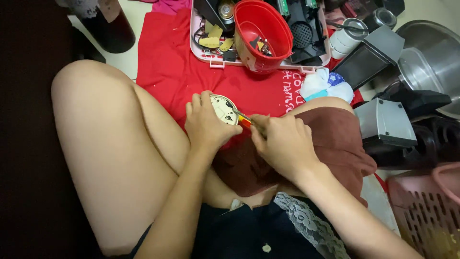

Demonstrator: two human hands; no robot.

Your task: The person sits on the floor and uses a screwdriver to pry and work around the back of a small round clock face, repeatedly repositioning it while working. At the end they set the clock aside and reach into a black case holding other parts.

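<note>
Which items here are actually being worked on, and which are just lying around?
In use:
left hand holding round disc
right hand with small screwdriver

Lying about:
red bowl
pink tray
red cloth
pink basket
metal pot

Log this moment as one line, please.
left hand: holds round disc | right hand: screwdriver tip on disc | red cloth beneath

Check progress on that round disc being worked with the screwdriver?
Done: the round disc, its inner parts exposed, is out on the red cloth, with loose parts in the red bowl and pink tray. In hand: left hand steadies the disc, right hand drives a small screwdriver into its edge. Left: cannot tell.
</note>
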